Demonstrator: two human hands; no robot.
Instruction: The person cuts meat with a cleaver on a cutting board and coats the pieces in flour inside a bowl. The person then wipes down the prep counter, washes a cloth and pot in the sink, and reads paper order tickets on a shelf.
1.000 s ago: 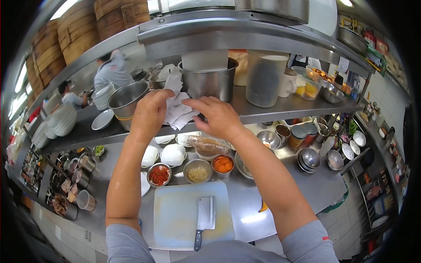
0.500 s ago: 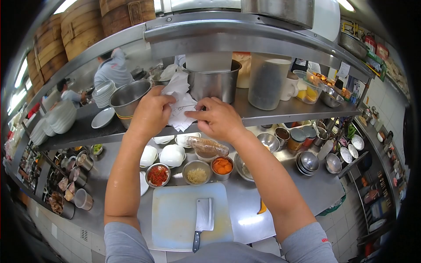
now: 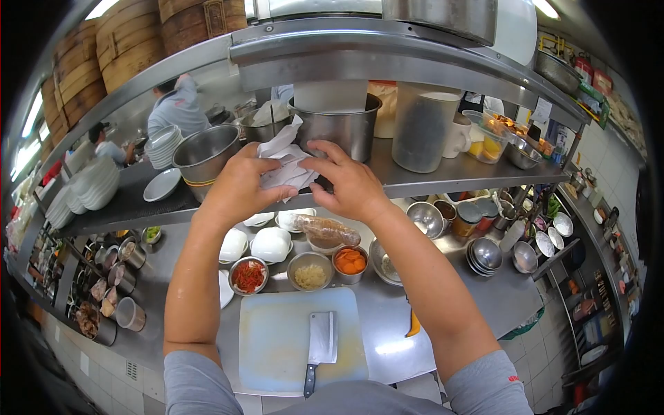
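Over the shelf's front edge, my left hand point(image 3: 242, 181) is closed on crumpled white paper slips point(image 3: 289, 171), thumb below and fingers behind. My right hand point(image 3: 349, 181) is at their right side, fingers spread and curved, the fingertips touching the paper. Further down on the counter, a cleaver point(image 3: 323, 337) lies on a pale cutting board point(image 3: 277, 339), its handle toward me. Beyond the board stand bowls of red strips point(image 3: 249, 275), chopped pale bits point(image 3: 310, 272) and orange slices point(image 3: 350, 261). A wrapped brown roll point(image 3: 328, 229) lies behind them.
A steel shelf point(image 3: 415, 185) crosses in front of me, holding a steel pot point(image 3: 207, 152), a larger pot point(image 3: 346, 128), a tall container point(image 3: 423, 131) and stacked white bowls point(image 3: 97, 185). A yellow-handled tool point(image 3: 413, 324) lies near my right forearm. Co-workers point(image 3: 175, 107) stand beyond the shelf.
The paper slips have been lowered and bunched between my hands. My left thumb now shows below them, and my right fingers have spread around their right side.
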